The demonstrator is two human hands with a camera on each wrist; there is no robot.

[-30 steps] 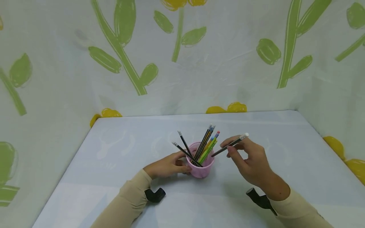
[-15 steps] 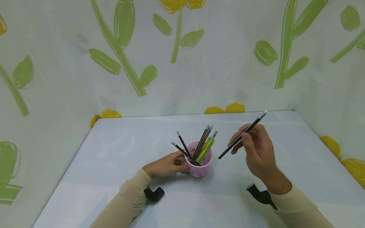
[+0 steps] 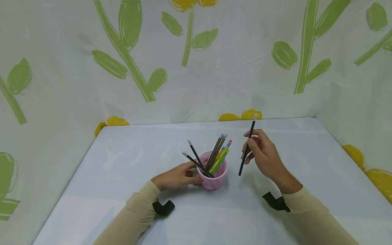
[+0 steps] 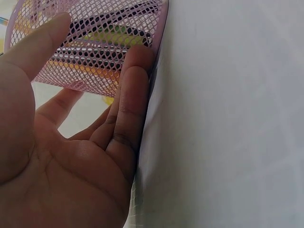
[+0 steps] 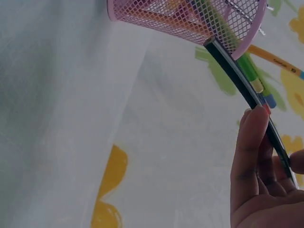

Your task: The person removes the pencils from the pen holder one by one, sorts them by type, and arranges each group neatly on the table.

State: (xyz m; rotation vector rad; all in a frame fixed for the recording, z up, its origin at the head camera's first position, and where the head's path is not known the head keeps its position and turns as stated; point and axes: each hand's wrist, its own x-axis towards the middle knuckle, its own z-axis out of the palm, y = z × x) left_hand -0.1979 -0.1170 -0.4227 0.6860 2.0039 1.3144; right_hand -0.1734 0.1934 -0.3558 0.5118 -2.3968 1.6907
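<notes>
A pink mesh pencil cup (image 3: 213,184) stands upright on the table, holding several black pencils (image 3: 196,150) and some green, orange and blue-tipped ones (image 3: 219,161). My left hand (image 3: 175,177) holds the cup from its left side. In the left wrist view, thumb and fingers (image 4: 134,95) lie around the mesh wall (image 4: 90,61), low by the table. To the right of the cup, my right hand (image 3: 265,159) pinches a black pencil (image 3: 252,126) with a white eraser end up. Its lower end points down, raised above the table.
The white table (image 3: 196,217) reaches back to a pale wall cloth (image 3: 232,81) printed with green leaves and yellow flowers. Black wrist mounts (image 3: 163,208) stick out from both sleeves.
My right hand has drawn the black pencil away from the cup, then turned it from slanted to nearly upright. The left hand stays on the cup.
</notes>
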